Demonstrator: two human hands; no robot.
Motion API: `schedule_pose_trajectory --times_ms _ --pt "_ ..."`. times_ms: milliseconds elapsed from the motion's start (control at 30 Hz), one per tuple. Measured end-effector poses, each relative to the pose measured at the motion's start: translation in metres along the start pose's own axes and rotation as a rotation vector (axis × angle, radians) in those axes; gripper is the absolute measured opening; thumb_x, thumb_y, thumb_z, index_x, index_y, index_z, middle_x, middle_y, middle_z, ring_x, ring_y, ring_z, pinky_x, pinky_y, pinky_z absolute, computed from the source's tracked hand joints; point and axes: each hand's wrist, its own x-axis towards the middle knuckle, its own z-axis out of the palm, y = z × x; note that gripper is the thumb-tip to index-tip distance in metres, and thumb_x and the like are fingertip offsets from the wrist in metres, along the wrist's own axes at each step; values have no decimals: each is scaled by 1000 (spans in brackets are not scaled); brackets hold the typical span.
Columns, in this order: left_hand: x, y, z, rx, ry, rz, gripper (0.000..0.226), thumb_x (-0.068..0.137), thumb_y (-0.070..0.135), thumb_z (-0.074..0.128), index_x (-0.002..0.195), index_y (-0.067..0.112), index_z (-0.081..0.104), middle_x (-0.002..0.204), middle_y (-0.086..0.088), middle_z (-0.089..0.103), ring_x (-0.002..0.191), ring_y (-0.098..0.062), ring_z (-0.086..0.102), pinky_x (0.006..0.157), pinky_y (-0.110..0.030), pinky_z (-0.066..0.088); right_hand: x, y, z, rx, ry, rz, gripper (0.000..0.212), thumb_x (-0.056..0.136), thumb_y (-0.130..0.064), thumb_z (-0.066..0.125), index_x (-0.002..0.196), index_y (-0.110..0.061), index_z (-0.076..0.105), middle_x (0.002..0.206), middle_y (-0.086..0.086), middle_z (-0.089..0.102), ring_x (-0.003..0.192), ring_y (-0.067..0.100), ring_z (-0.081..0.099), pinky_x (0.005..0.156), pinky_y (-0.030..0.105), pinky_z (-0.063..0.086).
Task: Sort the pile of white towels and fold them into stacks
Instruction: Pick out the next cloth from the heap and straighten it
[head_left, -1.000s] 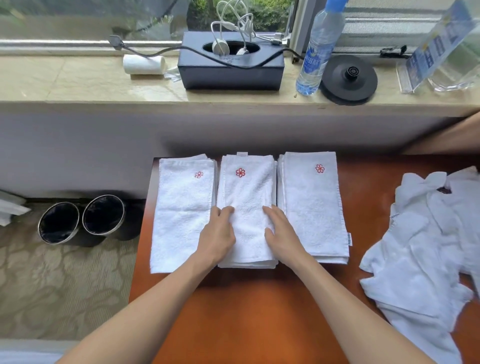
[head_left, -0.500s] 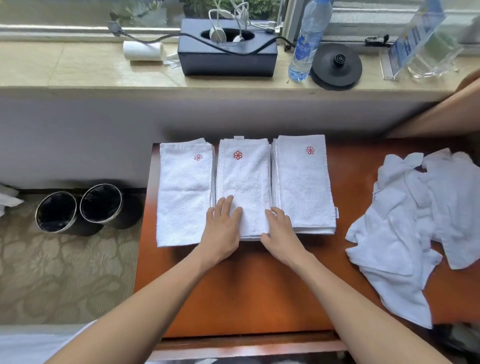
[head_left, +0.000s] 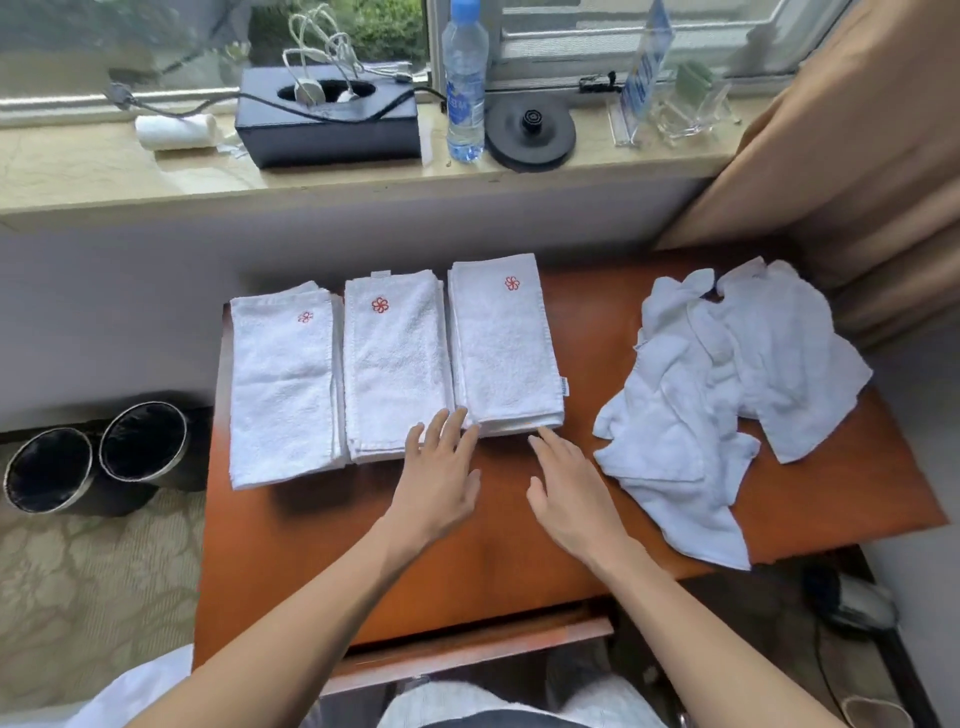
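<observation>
Squaring up folded towels, seemingly: left hand (head_left: 441, 478) flat, fingers (head_left: 440, 423) spread, at the near edge of the middle stack (head_left: 395, 364); right hand (head_left: 566, 483), fingers straight and close together, touching the near corner of the right stack (head_left: 506, 343), gripping nothing. Lined up edge to edge with the left stack (head_left: 283, 384) at centre-left of the counter (head_left: 493, 551), likely to keep sorted kinds apart. Heaped unfolded at centre right, within reach: the pile (head_left: 727, 389).

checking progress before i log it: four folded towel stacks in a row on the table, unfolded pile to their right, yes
No. The head view shows three folded stacks, not four: left stack, middle stack and right stack. They do lie in a row on the table, and the unfolded pile is to their right.
</observation>
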Motion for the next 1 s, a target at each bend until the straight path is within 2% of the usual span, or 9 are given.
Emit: schedule_pose_trajectory --times_ms 67,200,400,500,567,633,767,900,1000 --pt "4 35 4 1 13 27 61 102 36 45 158 19 28 170 -5 16 157 -29 10 125 -50 8 -18 32 -13 19 23 41 58 103 -21 48 159 -13 35 169 2 27 154 18 24 126 33 20" --pt "18 125 21 -6 20 71 63 101 36 46 159 18 29 169 -5 20 157 -26 11 125 -47 4 -48 115 -44 50 85 100 54 101 -16 51 155 -13 43 166 4 33 152 21 29 124 37 24" --pt "25 243 39 -5 26 36 62 100 30 45 159 18 29 169 -5 20 157 -28 13 124 -49 7 -84 217 -95 -27 44 1 55 104 -17 50 157 -13 37 168 4 29 153 21 27 121 33 23" --pt "27 296 41 0 18 72 63 100 31 47 159 18 29 170 -5 17 157 -28 10 125 -49 6 -108 255 -121 29 88 19 53 100 -14 52 153 -13 42 161 4 40 149 22 33 119 35 29" --pt "31 321 42 11 19 85 62 101 33 46 159 18 29 170 -4 17 158 -26 9 125 -49 5 -119 277 -134 69 111 21 53 99 -11 53 151 -12 45 159 3 43 148 20 34 120 31 26" --pt "38 345 43 7 21 83 60 104 36 43 159 19 27 170 -3 16 158 -26 8 126 -49 4 -122 301 -144 77 120 30 54 101 -13 51 154 -14 42 163 1 37 151 17 31 123 30 22" --pt "64 379 42 25 17 105 61 105 37 41 161 21 23 171 -1 14 158 -24 7 126 -47 3 -114 340 -165 111 117 59 53 104 -20 48 157 -16 39 166 0 33 153 16 27 125 37 24" --pt "98 401 47 34 10 109 60 105 38 38 161 22 22 171 0 13 158 -22 6 126 -46 2 -102 370 -178 96 116 75 52 103 -20 51 154 -16 41 160 0 39 148 18 34 122 35 28" --pt "129 423 56 -29 35 134 59 105 38 39 160 21 26 170 0 17 158 -22 11 126 -44 2 -81 395 -190 83 95 109 53 104 -21 50 156 -16 40 163 1 35 150 19 31 124 37 27"
